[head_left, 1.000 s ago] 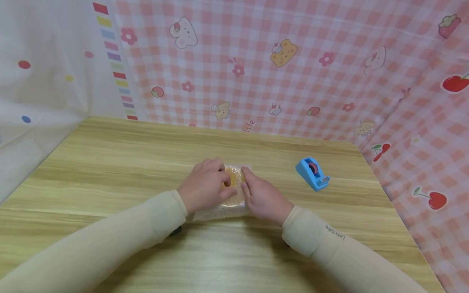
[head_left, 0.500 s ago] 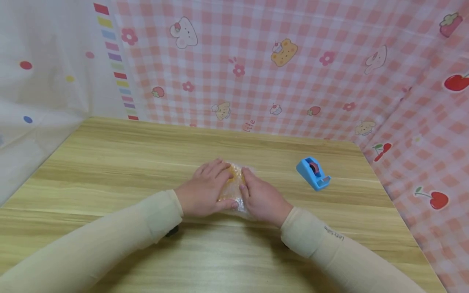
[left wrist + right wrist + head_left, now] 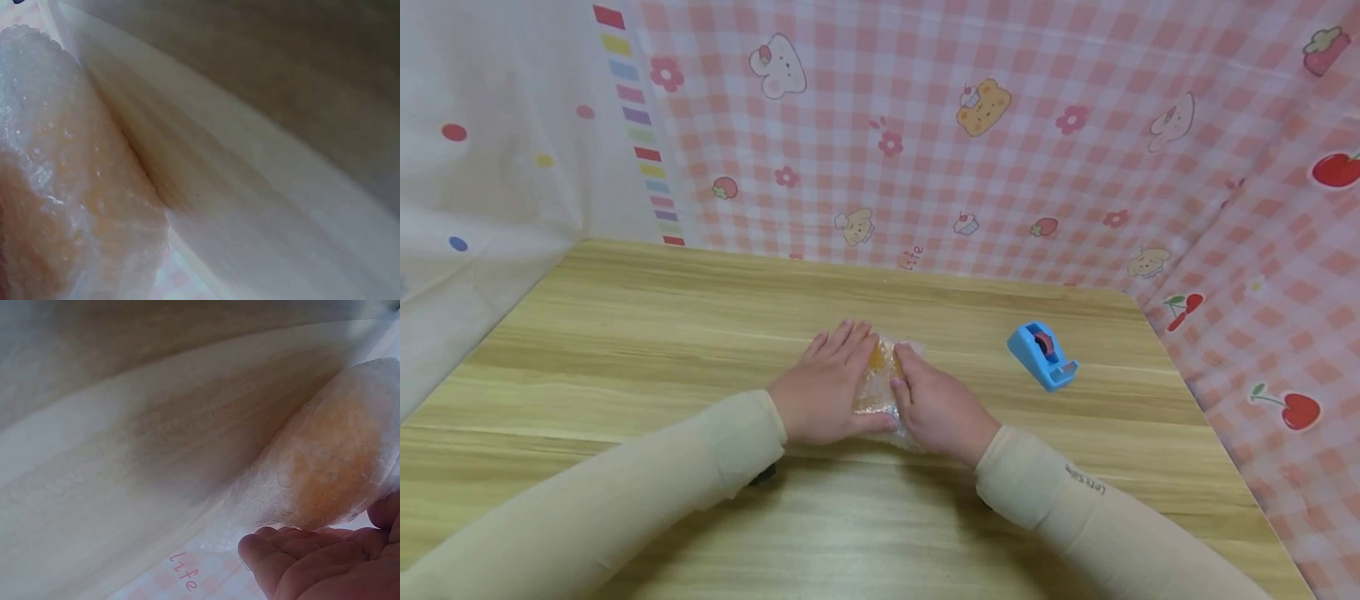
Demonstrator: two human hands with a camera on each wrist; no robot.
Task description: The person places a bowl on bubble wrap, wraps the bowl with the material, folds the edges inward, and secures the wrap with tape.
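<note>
While my left grip (image 3: 823, 396) lay with its fingers straight over the left side of the bubble-wrapped bundle (image 3: 877, 390), my right grip (image 3: 946, 410) was clamped on the bundle's right side. The bundle sat between the two, near the middle of the wood-grained worktop (image 3: 662, 333), and something orange (image 3: 337, 465) showed blurrily through the clear bubbles; what it was I could not tell. My left thumb stretched across the bundle's near edge, its tip close to my right grip. Cream sleeves (image 3: 700, 454) covered my arms. Off to the right, well apart from the bundle, stood a blue tape dispenser (image 3: 1032, 356) with a reddish roll (image 3: 1045, 342) in it. Behind the worktop hung a pink checked cloth (image 3: 917, 183) printed with little animals, flowers and fruit
</note>
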